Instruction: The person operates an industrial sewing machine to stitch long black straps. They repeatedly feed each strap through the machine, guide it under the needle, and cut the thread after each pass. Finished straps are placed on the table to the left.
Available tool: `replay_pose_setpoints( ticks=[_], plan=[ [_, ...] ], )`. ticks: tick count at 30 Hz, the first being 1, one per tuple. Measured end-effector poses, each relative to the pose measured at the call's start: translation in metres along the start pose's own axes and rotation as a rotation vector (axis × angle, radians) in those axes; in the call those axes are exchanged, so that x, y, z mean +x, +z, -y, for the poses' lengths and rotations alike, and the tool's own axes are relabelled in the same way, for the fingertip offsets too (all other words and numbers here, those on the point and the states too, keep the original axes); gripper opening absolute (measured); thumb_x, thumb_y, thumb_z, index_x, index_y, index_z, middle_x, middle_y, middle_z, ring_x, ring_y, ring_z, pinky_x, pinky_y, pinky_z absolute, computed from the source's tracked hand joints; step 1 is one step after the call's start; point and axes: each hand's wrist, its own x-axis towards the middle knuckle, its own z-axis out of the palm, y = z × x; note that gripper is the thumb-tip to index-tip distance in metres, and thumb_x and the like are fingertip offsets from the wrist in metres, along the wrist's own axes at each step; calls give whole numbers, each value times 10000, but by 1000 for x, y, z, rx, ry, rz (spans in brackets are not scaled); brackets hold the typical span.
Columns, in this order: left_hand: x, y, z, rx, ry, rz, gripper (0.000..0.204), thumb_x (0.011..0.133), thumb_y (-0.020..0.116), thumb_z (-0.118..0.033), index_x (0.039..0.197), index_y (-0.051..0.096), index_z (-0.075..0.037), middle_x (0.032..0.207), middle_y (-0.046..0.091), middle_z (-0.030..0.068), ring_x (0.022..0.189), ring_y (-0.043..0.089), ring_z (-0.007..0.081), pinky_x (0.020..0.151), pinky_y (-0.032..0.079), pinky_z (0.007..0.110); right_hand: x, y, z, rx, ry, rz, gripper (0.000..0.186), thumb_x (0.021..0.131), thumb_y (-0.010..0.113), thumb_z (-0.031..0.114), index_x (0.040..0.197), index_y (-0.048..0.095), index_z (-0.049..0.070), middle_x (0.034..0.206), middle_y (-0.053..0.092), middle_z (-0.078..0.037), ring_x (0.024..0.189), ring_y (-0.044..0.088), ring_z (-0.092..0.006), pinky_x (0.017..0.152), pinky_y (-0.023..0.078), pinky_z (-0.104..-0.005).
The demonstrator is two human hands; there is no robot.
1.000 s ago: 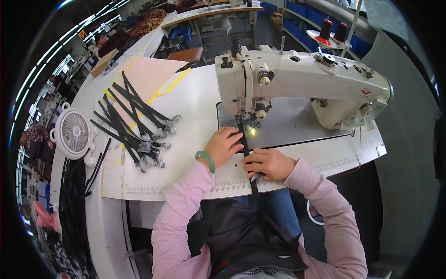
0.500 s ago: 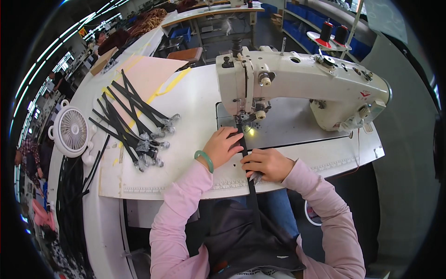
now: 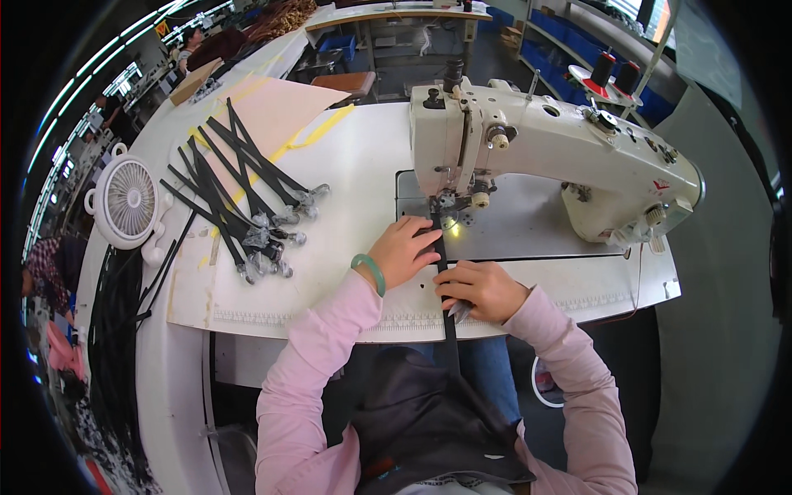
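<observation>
A narrow black strap (image 3: pixel 450 328) runs from under the needle area of a white sewing machine (image 3: pixel 528 132), over the table edge and down onto my lap. My left hand (image 3: pixel 402 252), with a green bangle on its wrist, lies with outstretched fingers on and beside the strap, just in front of the presser foot (image 3: pixel 445 202). Closer to the table edge, my right hand (image 3: pixel 485 291) has its fingers closed on the strap. A small greyish, shiny piece (image 3: pixel 460 311) shows beneath those fingers; its kind is unclear. A small light glows beside the needle.
To the left lies a pile of black straps (image 3: pixel 239 177) with plastic-wrapped ends, partly over pinkish sheet material (image 3: pixel 285 107). A white fan (image 3: pixel 128 202) stands at the far left, above long black straps (image 3: pixel 115 346) hanging down. Thread cones (image 3: pixel 602 70) stand behind the machine.
The whole view has shifted slightly, so the machine and table sit a little further right and higher. Both hands keep nearly the same places at the strap.
</observation>
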Motion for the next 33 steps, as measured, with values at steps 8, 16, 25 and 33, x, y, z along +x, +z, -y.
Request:
replay_pose_setpoints(
  ticks=[8, 16, 25, 33],
  plan=[
    [0, -1, -1, 4, -13, 11, 364, 734, 670, -188, 1053, 591, -31, 1086, 529, 148, 1006, 495, 318, 855, 425, 380, 0, -1, 0, -9, 22, 23, 200, 704, 678, 150, 854, 590, 52, 914, 599, -35, 761, 574, -210, 645, 481, -313],
    [-1, 0, -1, 6, -13, 13, 389, 728, 678, -213, 1060, 588, -32, 1094, 520, 151, 1006, 494, 321, 862, 421, 381, 1, -1, 2, 19, 44, 26, 204, 714, 673, 142, 871, 590, 42, 927, 600, -60, 758, 579, -228, 662, 483, -323],
    [-1, -3, -3, 18, -39, 66, 473, 693, 708, -249, 1098, 571, -48, 1122, 495, 148, 1035, 473, 312, 881, 405, 382, 2, -4, 4, 15, 53, 48, 219, 705, 681, 132, 886, 599, 38, 944, 600, -70, 797, 589, -235, 681, 489, -324],
    [-1, -3, -3, 20, -38, 66, 481, 691, 707, -246, 1107, 568, -48, 1121, 494, 152, 1036, 470, 318, 883, 403, 382, 1, -2, 2, 15, 50, 37, 223, 700, 684, 125, 886, 597, 36, 951, 596, -77, 785, 588, -238, 672, 489, -327]
  ],
)
